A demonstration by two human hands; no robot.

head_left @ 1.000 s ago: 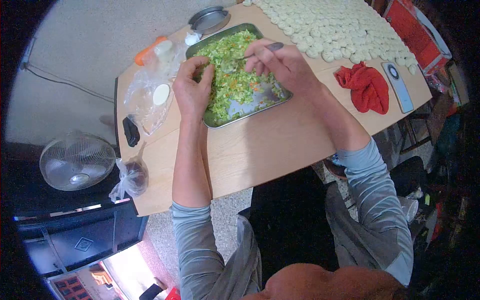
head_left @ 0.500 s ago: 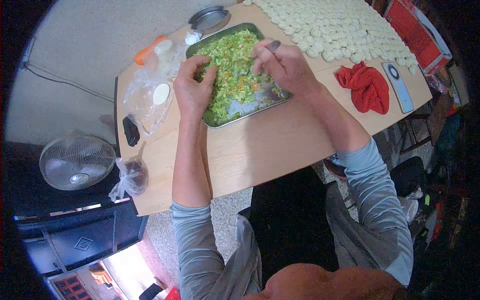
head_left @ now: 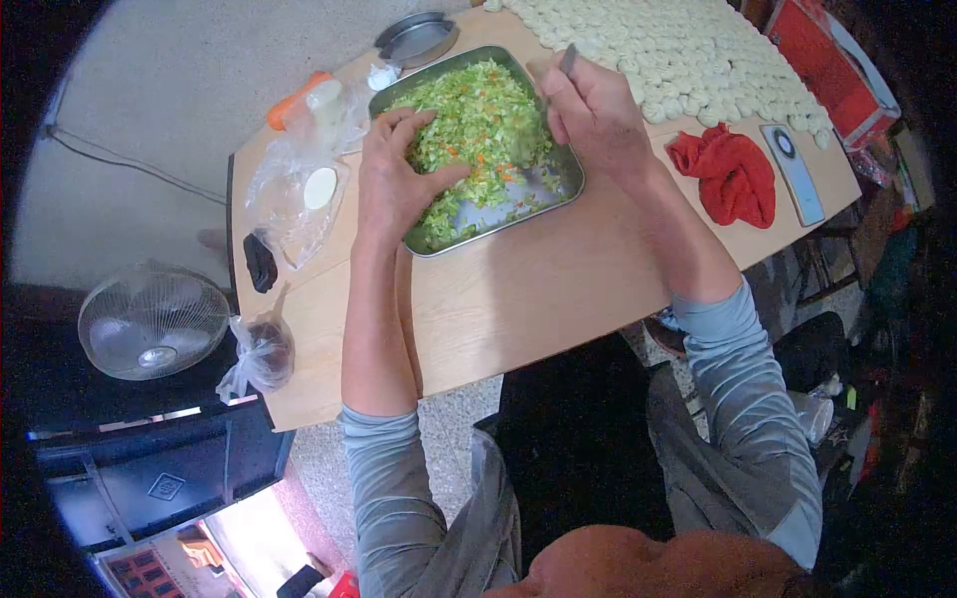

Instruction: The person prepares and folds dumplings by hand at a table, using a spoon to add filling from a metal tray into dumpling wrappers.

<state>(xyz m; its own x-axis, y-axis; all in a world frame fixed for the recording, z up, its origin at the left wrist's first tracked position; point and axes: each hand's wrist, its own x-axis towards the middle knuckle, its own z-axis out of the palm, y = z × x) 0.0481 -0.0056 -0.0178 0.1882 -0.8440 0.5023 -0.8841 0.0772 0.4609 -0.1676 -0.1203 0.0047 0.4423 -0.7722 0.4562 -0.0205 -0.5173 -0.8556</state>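
Observation:
A rectangular metal tray [head_left: 485, 237] holds finely chopped green vegetables with orange bits [head_left: 469, 120]. My left hand [head_left: 394, 184] rests at the tray's left rim, fingers spread, its thumb reaching over the vegetables. My right hand [head_left: 601, 120] is closed in a grip at the tray's right side. From its top sticks the grey handle of a spoon [head_left: 569, 58], whose lower end is smeared by motion among the vegetables. Bare metal shows at the tray's near right corner.
Rows of pale dough pieces [head_left: 678, 65] cover the table's far right. A red cloth [head_left: 725, 177] and a phone [head_left: 795, 174] lie on the right. Left are a plastic bag [head_left: 284, 194], a carrot [head_left: 294, 103] and a tied bag [head_left: 267, 354]. Round pans [head_left: 419, 42] stand behind.
My right hand has moved right and up, with the spoon's handle now more upright. My left hand has shifted slightly right, its thumb and fingers spread wider over the vegetables.

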